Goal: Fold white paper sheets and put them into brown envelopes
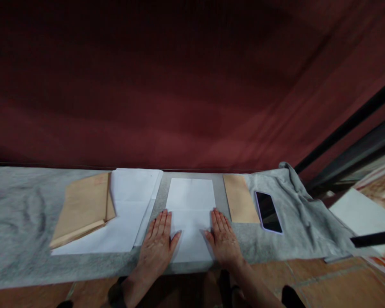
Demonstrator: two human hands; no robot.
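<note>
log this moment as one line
left hand: palm down, at left edge of white sheet | right hand: palm down, at right edge | nearby: brown paper, phone

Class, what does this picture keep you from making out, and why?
Head view:
Centre sheet: side edges partly hidden by the left hand and right hand.
White sheets at left: partly covered by brown papers.
Reddish mark on those: too blurred to read.
Grey cloth: cut off by the left edge.

Worktop [13,235] under grey cloth [298,226]
Brown paper [86,199] overlaps white sheets [131,214]; a creased page [192,231], brown sheet [240,199] and phone [269,212] lie alongside.
</note>
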